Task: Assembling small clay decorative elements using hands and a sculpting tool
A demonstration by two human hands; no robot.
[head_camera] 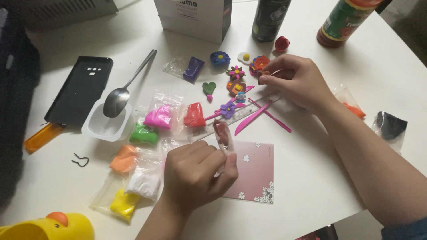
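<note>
White table (311, 178), maybe clay bags (147, 133).

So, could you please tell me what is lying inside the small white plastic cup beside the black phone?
A metal spoon rests bowl-down in the small white plastic cup, handle pointing up and away over the rim. The spoon's bowl covers part of the cup's bottom; nothing else shows inside.

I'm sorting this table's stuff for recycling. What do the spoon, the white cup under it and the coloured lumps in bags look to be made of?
The spoon looks like polished metal: grey with a mirror-like sheen. The cup seems thin moulded plastic, white and slightly translucent. The lumps look like soft modelling clay, matte and irregular, in clear glossy film bags; the left hand holds one such bag.
</note>
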